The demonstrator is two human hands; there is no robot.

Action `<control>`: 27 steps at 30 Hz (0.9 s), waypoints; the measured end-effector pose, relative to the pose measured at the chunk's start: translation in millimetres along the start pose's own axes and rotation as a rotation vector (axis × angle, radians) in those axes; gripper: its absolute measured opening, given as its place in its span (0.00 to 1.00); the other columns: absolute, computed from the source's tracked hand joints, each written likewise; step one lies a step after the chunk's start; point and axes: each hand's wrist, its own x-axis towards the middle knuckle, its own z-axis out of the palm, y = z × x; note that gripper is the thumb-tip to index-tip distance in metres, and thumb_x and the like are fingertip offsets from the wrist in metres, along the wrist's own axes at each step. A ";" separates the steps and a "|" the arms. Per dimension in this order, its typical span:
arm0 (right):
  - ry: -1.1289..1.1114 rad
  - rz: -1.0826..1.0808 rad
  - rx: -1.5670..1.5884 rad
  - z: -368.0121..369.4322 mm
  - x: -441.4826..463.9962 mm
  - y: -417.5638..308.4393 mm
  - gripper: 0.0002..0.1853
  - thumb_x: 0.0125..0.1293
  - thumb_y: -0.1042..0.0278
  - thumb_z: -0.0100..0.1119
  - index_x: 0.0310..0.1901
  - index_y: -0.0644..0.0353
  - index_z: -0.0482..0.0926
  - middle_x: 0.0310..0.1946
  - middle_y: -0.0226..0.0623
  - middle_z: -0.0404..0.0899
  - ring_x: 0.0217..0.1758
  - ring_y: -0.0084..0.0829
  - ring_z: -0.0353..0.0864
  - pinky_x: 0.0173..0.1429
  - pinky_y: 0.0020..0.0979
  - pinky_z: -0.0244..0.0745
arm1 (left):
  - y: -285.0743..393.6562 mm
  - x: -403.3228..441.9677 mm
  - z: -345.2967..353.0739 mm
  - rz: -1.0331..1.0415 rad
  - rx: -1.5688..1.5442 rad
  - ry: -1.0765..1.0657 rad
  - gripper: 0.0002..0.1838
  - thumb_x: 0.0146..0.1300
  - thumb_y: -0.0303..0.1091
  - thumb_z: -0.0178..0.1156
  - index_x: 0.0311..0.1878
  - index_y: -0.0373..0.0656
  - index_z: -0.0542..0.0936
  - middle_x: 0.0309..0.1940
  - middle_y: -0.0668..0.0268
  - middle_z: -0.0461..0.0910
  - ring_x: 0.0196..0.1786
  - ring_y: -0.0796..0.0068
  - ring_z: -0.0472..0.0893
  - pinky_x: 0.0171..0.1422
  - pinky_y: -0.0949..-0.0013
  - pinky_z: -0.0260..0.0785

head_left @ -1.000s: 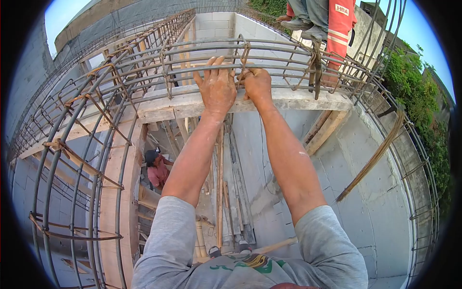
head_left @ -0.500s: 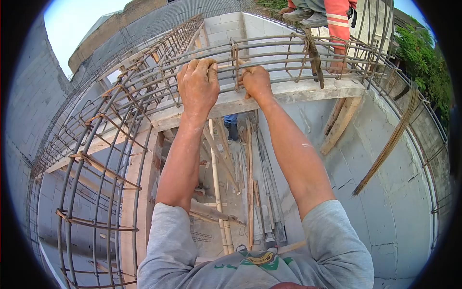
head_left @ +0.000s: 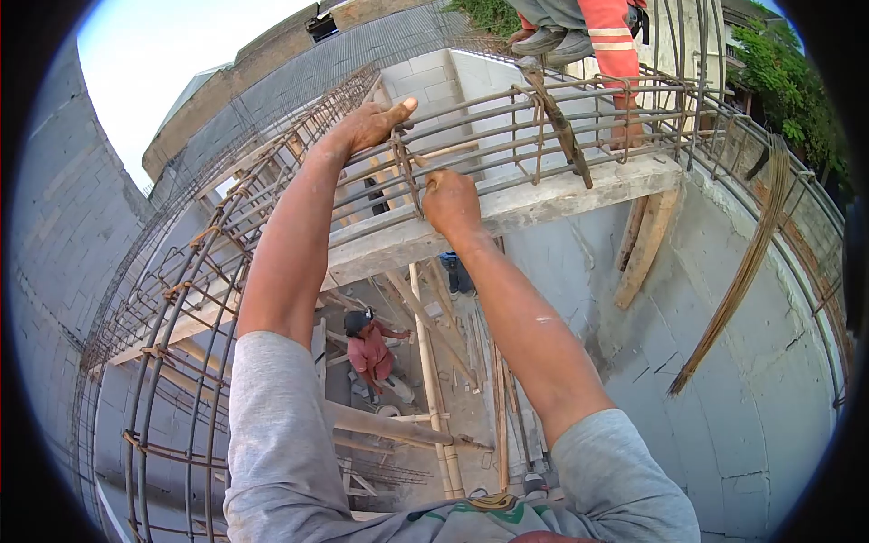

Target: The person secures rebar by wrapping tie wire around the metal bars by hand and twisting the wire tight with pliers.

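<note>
A worker's two bare hands reach up to a cage of steel bars (head_left: 665,88) running along the upper side of a pale beam (head_left: 579,192), seen from the head camera. The left hand (head_left: 367,125) is at the top bars, thumb side toward the right; its other fingers are partly hidden, their grip impossible to tell. The right hand (head_left: 453,204) is clenched just beside an upright steel tie (head_left: 405,172); what it grasps is unclear. Beyond, a red-sleeved arm (head_left: 615,63) reaches down to the cage. Below stands a person in a pink shirt (head_left: 371,351).
</note>
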 end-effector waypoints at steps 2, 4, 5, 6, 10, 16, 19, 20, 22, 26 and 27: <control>0.021 0.003 0.001 -1.4 -3.3 0.2 0.08 0.52 0.73 0.54 0.31 0.61 0.84 0.29 0.56 0.81 0.37 0.55 0.82 0.46 0.48 0.77 | 5.3 -2.5 -3.5 0.004 -0.027 -0.082 0.47 0.56 0.79 0.43 0.53 0.42 0.82 0.56 0.49 0.77 0.63 0.53 0.72 0.69 0.52 0.58; 0.036 0.013 0.009 1.0 -3.4 -2.2 0.08 0.52 0.73 0.54 0.30 0.61 0.84 0.29 0.57 0.80 0.37 0.55 0.82 0.45 0.47 0.77 | 3.4 -3.0 -3.5 -0.001 -0.027 -0.112 0.48 0.56 0.80 0.43 0.55 0.42 0.81 0.57 0.49 0.76 0.64 0.52 0.71 0.70 0.52 0.57; 0.017 0.047 0.006 -1.0 -2.9 -5.4 0.08 0.52 0.73 0.54 0.29 0.62 0.84 0.29 0.57 0.80 0.37 0.56 0.82 0.45 0.47 0.77 | 1.8 -0.2 0.0 -0.011 0.006 -0.083 0.49 0.55 0.80 0.43 0.57 0.42 0.80 0.59 0.49 0.75 0.65 0.52 0.70 0.71 0.52 0.56; 0.007 0.054 0.005 -0.9 -3.1 -6.6 0.08 0.52 0.73 0.55 0.29 0.62 0.84 0.29 0.57 0.81 0.37 0.56 0.82 0.45 0.47 0.77 | -0.3 -0.4 1.9 -0.008 -0.007 -0.074 0.49 0.55 0.80 0.42 0.57 0.42 0.79 0.59 0.49 0.75 0.66 0.52 0.70 0.71 0.52 0.56; -0.028 0.092 -0.021 -4.4 -2.4 -13.6 0.07 0.53 0.74 0.56 0.31 0.65 0.83 0.33 0.56 0.81 0.40 0.54 0.82 0.46 0.47 0.77 | -0.7 0.8 4.8 -0.019 -0.019 -0.050 0.51 0.54 0.81 0.43 0.59 0.41 0.77 0.61 0.49 0.73 0.67 0.50 0.68 0.71 0.49 0.56; 0.283 -0.068 -0.043 -17.9 -31.9 -25.0 0.08 0.57 0.76 0.57 0.38 0.65 0.82 0.40 0.44 0.77 0.47 0.49 0.79 0.48 0.44 0.76 | 5.9 -0.5 3.6 -0.036 0.006 -0.063 0.51 0.52 0.81 0.46 0.59 0.40 0.77 0.61 0.48 0.73 0.68 0.49 0.67 0.72 0.47 0.54; 0.304 -0.174 -0.110 -29.5 -40.6 -15.1 0.09 0.57 0.77 0.57 0.39 0.63 0.82 0.38 0.40 0.76 0.46 0.46 0.78 0.46 0.43 0.77 | 7.8 -3.8 -0.1 -0.044 -0.035 -0.140 0.52 0.52 0.81 0.45 0.60 0.39 0.77 0.61 0.48 0.72 0.68 0.49 0.67 0.72 0.47 0.55; 0.271 -0.185 -0.135 -34.7 -39.2 -10.7 0.09 0.56 0.77 0.58 0.39 0.63 0.82 0.38 0.40 0.76 0.45 0.45 0.78 0.45 0.43 0.77 | 9.0 -6.4 -0.7 -0.049 -0.037 -0.142 0.51 0.53 0.81 0.46 0.60 0.39 0.77 0.61 0.48 0.72 0.68 0.49 0.67 0.72 0.48 0.55; 0.258 -0.229 -0.211 -35.7 -34.1 -8.2 0.10 0.54 0.78 0.58 0.38 0.62 0.83 0.36 0.39 0.76 0.43 0.43 0.77 0.43 0.42 0.77 | 12.7 -9.1 -2.2 -0.051 -0.036 -0.146 0.51 0.53 0.80 0.46 0.60 0.39 0.77 0.61 0.48 0.73 0.68 0.50 0.67 0.72 0.49 0.55; 0.301 -0.266 -0.322 -29.3 -28.1 -4.5 0.09 0.51 0.78 0.58 0.35 0.61 0.83 0.33 0.37 0.76 0.40 0.40 0.76 0.41 0.41 0.75 | 5.7 -0.2 3.8 -0.031 -0.032 -0.086 0.50 0.54 0.80 0.45 0.58 0.39 0.78 0.59 0.48 0.75 0.66 0.51 0.69 0.70 0.48 0.57; 0.301 -0.257 -0.322 -28.3 -26.9 -4.2 0.09 0.50 0.78 0.58 0.34 0.60 0.83 0.32 0.37 0.77 0.39 0.40 0.76 0.40 0.41 0.75 | 6.0 0.1 3.9 -0.043 -0.007 -0.089 0.49 0.54 0.79 0.45 0.57 0.39 0.79 0.57 0.48 0.76 0.65 0.51 0.70 0.69 0.50 0.58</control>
